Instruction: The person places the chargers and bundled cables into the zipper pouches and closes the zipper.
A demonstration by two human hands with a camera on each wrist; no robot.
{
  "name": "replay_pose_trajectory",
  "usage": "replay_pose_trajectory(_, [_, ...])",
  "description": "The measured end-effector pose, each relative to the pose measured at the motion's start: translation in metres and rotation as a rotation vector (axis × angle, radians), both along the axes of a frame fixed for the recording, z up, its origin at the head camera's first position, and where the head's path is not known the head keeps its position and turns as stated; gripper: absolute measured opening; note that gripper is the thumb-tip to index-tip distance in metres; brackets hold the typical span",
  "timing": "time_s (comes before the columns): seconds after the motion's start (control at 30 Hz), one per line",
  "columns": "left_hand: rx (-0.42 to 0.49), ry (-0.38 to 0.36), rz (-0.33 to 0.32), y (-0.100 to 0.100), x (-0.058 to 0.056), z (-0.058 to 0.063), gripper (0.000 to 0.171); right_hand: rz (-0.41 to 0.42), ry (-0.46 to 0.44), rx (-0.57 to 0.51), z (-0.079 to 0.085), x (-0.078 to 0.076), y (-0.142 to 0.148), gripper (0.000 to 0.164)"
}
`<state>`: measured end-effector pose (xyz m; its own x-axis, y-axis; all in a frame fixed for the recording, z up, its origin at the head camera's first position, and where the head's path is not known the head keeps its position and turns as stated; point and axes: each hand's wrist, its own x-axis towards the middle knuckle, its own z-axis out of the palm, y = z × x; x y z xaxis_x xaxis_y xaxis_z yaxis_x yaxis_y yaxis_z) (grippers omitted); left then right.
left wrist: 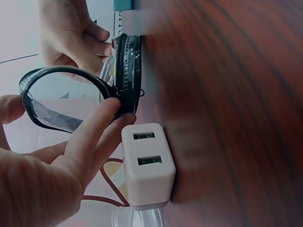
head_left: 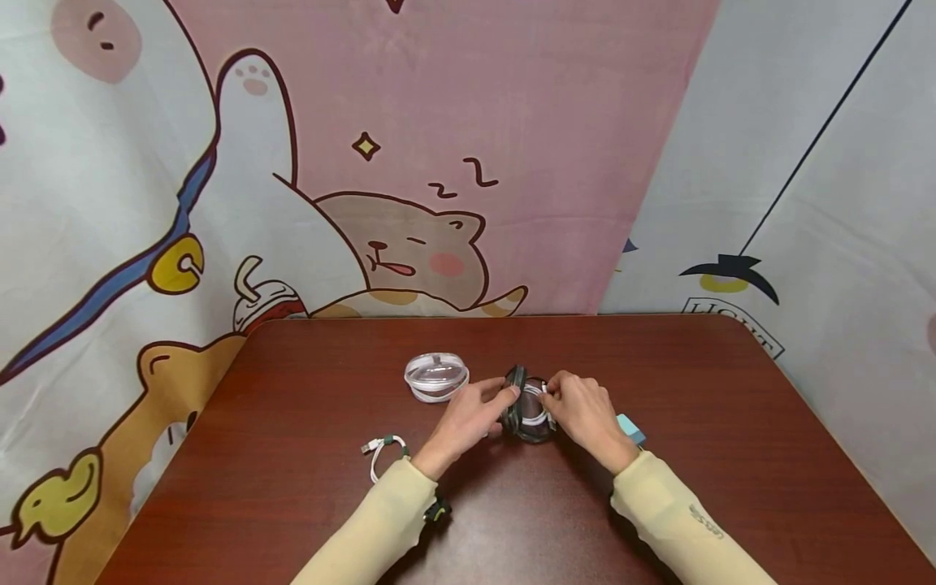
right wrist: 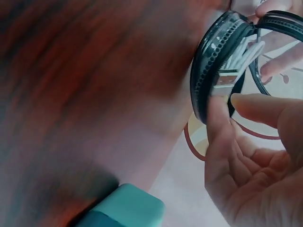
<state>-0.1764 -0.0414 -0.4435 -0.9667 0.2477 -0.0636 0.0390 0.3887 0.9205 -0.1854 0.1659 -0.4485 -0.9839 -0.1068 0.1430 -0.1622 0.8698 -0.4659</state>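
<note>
A small round clear zip case [head_left: 537,437] with black edging stands opened in the middle of the table. My left hand [head_left: 468,418] holds its raised lid [left wrist: 66,71] between thumb and fingers. A coiled white USB cable [head_left: 539,420] lies inside the case's base. With thumb and index finger, my right hand [head_left: 588,414] pinches the cable by its USB plug [right wrist: 225,79], at the case's rim. Close beside my left fingers, a white two-port charger [left wrist: 150,172] stands on the table.
A clear oval case with white trim [head_left: 436,374] sits behind my left hand. Another white cable [head_left: 376,459] with green ties lies to the left. A teal block [head_left: 630,429] is beside my right wrist. A patterned cloth [head_left: 548,162] hangs behind the table.
</note>
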Motion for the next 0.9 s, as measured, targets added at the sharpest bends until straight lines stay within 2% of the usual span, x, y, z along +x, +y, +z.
replay_pose_trajectory(0.13, [0.001,-0.001,0.011,-0.002,-0.002,0.0,0.068,0.076,-0.034,-0.031,0.003,0.001,0.005,0.015])
replay_pose_trajectory(0.23, [-0.026,0.018,0.016,-0.004,-0.003,0.0,0.068,0.169,-0.074,-0.034,0.007,0.002,0.01,0.019])
replay_pose_trajectory(0.33, [-0.034,0.02,0.016,-0.005,-0.005,0.0,0.067,0.264,-0.1,-0.008,0.01,0.004,0.014,0.021])
replay_pose_trajectory(0.43, [-0.041,0.019,0.015,-0.006,-0.006,-0.001,0.066,0.323,-0.1,0.03,0.01,0.005,0.016,0.026])
replay_pose_trajectory(0.67, [-0.031,0.003,0.002,-0.005,-0.006,-0.001,0.064,0.353,-0.049,0.07,0.005,0.006,0.015,0.024])
replay_pose_trajectory(0.9, [-0.018,-0.005,-0.016,-0.004,-0.006,0.0,0.063,0.359,0.051,0.137,-0.001,0.008,0.013,0.022])
